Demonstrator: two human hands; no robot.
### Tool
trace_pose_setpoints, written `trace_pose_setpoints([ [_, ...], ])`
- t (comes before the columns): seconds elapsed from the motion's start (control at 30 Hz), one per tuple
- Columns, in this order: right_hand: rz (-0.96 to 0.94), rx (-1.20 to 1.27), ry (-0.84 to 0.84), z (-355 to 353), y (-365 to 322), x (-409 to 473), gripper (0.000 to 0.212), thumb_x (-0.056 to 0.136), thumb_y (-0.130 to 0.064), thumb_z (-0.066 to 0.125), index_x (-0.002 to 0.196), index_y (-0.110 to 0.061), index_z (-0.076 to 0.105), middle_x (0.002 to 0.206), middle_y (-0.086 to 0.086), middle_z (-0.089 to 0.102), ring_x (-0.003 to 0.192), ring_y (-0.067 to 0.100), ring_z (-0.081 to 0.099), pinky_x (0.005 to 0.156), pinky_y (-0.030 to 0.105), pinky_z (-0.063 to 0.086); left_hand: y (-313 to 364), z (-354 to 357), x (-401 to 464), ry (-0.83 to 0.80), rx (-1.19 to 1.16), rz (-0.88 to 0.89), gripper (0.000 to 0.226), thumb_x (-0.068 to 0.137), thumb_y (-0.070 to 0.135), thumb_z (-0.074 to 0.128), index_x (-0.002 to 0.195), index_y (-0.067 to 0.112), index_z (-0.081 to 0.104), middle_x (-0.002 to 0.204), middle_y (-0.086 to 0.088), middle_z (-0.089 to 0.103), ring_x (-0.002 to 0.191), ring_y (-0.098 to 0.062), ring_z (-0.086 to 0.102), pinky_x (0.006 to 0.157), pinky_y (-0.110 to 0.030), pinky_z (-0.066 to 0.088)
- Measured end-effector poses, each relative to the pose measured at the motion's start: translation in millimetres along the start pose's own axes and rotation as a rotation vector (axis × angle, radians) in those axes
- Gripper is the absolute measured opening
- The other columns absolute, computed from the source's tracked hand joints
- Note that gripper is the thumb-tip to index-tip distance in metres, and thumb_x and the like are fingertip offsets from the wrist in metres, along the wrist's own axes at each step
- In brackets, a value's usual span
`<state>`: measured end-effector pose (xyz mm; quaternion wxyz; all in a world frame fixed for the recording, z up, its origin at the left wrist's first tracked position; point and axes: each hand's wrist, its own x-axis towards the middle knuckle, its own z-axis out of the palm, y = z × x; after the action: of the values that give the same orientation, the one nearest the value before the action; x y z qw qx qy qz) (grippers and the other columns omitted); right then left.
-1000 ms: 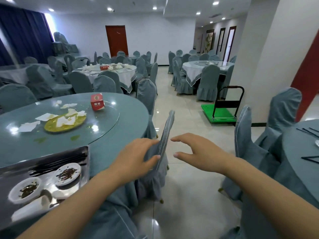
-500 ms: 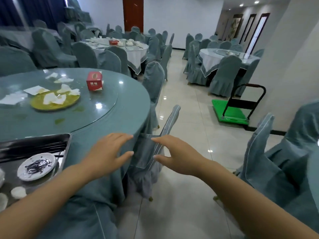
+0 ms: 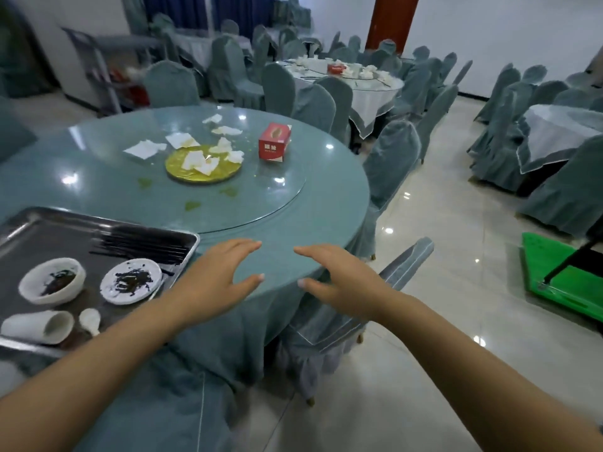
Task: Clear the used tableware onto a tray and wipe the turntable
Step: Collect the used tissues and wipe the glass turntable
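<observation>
A metal tray [image 3: 39, 223] lies at the near left of the round table; it carries a dirty bowl [image 3: 52, 285], a dirty plate [image 3: 131, 285], a tipped white cup [image 3: 39, 326], a spoon [image 3: 89, 321] and black chopsticks [image 3: 143, 244]. The glass turntable [image 3: 261, 197] bears a gold plate [image 3: 204, 164] with crumpled napkins, loose napkins [image 3: 145, 149], a red tissue box [image 3: 274, 142] and green smears. My left hand [image 3: 213, 278] and right hand [image 3: 339, 282] hover over the table's near edge, fingers spread, holding nothing.
A covered chair [image 3: 329, 331] is tucked under the table edge below my right hand. More covered chairs [image 3: 391, 158] ring the table. A green trolley [image 3: 564, 282] stands on the tiled floor at right. A service cart [image 3: 107, 66] is at back left.
Both hands let go of the chair back and rose over the table edge. The chair now sits pushed under the table. The view swung left, toward the table.
</observation>
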<state>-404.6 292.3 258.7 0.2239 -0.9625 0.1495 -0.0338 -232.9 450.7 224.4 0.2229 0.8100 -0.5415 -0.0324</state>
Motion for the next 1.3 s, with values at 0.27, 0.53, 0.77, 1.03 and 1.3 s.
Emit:
trace_pose_setpoints([
  [0.27, -0.174, 0.051, 0.009, -17.1, 64.4, 61.8, 0.052, 0.095, -0.035, 0.053, 0.145, -0.029, 0.037, 0.146, -0.008, 0.041, 0.133, 0.007, 0.034, 0.106, 0.019, 0.024, 5.2, 9.4, 66.6, 0.085, 0.069, -0.152, 0.067, 0.085, 0.058, 0.051, 0.139, 0.018, 0.047, 0.140, 0.001, 0.049, 0.129, -0.016, 0.044, 0.108, -0.028, 0.030],
  [0.53, -0.192, 0.059, -0.054, -4.5, 104.7, 153.9, 0.055, 0.094, -0.037, 0.055, 0.145, -0.028, 0.036, 0.145, -0.007, 0.041, 0.134, 0.011, 0.036, 0.108, 0.024, 0.028, -37.8, 26.7, 107.5, 0.079, 0.140, -0.269, 0.061, 0.087, 0.050, 0.055, 0.136, 0.014, 0.050, 0.137, -0.003, 0.053, 0.127, -0.021, 0.048, 0.106, -0.033, 0.034],
  [0.77, -0.138, -0.083, -0.162, 31.2, 129.6, 255.2, 0.063, 0.094, -0.037, 0.053, 0.149, -0.025, 0.026, 0.151, -0.003, 0.032, 0.137, 0.018, 0.031, 0.111, 0.030, 0.026, -123.4, 39.8, 155.3, 0.014, 0.136, -0.342, 0.059, 0.091, 0.045, 0.056, 0.142, 0.018, 0.041, 0.146, 0.001, 0.043, 0.135, -0.018, 0.038, 0.111, -0.031, 0.026],
  [1.03, -0.028, -0.079, -0.237, 85.8, 135.9, 371.5, 0.062, 0.092, -0.037, 0.055, 0.148, -0.023, 0.030, 0.149, 0.002, 0.036, 0.136, 0.021, 0.034, 0.111, 0.029, 0.026, -247.7, 53.4, 207.9, -0.209, 0.139, -0.433, 0.065, 0.092, 0.051, 0.051, 0.146, 0.018, 0.034, 0.148, 0.000, 0.040, 0.135, -0.021, 0.036, 0.112, -0.033, 0.026],
  [1.3, -0.035, -0.088, -0.342, 139.9, 136.1, 442.0, 0.059, 0.094, -0.034, 0.053, 0.147, -0.023, 0.031, 0.149, 0.002, 0.037, 0.136, 0.022, 0.034, 0.112, 0.031, 0.027, -325.0, 94.8, 216.2, -0.338, 0.158, -0.579, 0.065, 0.091, 0.053, 0.048, 0.143, 0.018, 0.036, 0.145, -0.001, 0.043, 0.134, -0.022, 0.037, 0.112, -0.039, 0.026],
])
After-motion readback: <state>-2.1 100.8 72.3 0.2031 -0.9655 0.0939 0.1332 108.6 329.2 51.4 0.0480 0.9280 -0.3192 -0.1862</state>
